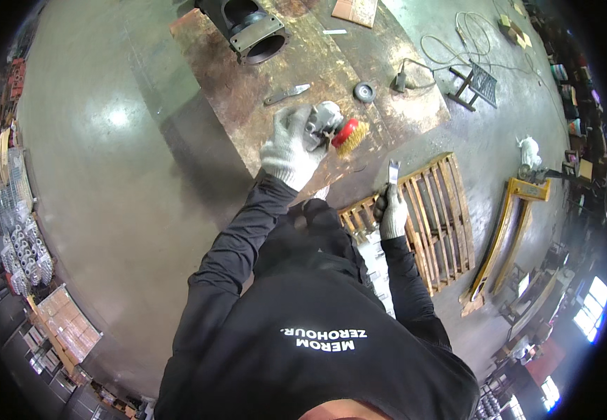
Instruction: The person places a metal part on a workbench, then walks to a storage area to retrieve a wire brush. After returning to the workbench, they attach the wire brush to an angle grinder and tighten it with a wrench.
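Observation:
My gloved left hand point(291, 148) is closed round an angle grinder point(327, 114), held over the near edge of the worn table point(230, 105). A red cup brush with brassy wire bristles point(350, 138) is on the grinder, on its right side. My gloved right hand point(392, 211) is low at the right, off the table, wrapped round a flat metal tool point(393, 171) whose pale end points away from me; its exact kind is unclear. Beyond the grinder lie a knife-like blade with a handle point(287, 94) and a dark round disc point(364, 92).
A black hollow metal casting point(247, 31) stands at the table's far left, with cardboard point(354, 11) farther right. A cable point(426, 64) runs off the table's right side toward a black stool point(482, 84). Wooden pallets point(433, 217) and a yellow pallet jack point(527, 190) are on the right.

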`<state>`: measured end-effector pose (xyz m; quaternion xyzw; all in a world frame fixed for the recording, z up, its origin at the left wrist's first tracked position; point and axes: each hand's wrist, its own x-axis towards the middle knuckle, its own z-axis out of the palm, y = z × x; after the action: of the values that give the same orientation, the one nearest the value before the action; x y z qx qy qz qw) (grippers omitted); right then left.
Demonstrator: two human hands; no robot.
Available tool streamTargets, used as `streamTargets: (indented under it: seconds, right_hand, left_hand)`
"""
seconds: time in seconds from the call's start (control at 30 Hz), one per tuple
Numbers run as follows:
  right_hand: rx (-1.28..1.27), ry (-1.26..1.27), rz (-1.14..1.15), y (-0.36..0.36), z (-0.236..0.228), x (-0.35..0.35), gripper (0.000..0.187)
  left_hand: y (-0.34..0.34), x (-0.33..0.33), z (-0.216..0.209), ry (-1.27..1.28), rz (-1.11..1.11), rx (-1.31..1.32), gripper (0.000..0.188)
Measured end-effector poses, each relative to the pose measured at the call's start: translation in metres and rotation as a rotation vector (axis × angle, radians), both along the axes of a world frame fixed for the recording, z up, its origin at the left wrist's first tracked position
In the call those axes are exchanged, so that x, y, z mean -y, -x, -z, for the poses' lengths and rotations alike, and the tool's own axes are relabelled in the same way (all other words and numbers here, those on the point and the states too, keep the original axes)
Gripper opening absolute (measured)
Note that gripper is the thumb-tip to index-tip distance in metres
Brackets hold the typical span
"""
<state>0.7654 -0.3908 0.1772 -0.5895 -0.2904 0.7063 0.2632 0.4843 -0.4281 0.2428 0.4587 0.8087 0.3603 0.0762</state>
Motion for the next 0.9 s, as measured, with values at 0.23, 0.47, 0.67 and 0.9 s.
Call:
streamTargets:
  seconds: [0.23, 0.47, 0.67, 0.9]
  right_hand:
    - [-0.026, 0.199, -0.012, -0.029, 0.062, 0.007, 0.028]
    - [0.005, 0.075, -0.041, -0.01, 0.048, -0.001, 0.028]
    - [-0.011, -0.108, -0.066, 0.01, -0.018, -0.022, 0.024]
    - [-0.064, -0.221, -0.3, 0.054, -0.086, -0.022, 0.03]
  left_hand:
    - [-0.014, -0.007, -0.025, -0.054, 0.124, -0.203, 0.076]
    - [-0.025, -0.016, -0.012, 0.023, 0.165, -0.179, 0.069]
    - [-0.033, -0.017, -0.001, 0.114, 0.096, 0.026, 0.067]
    - [-0.009, -0.04, 0.054, -0.256, -0.077, 1.377, 0.072]
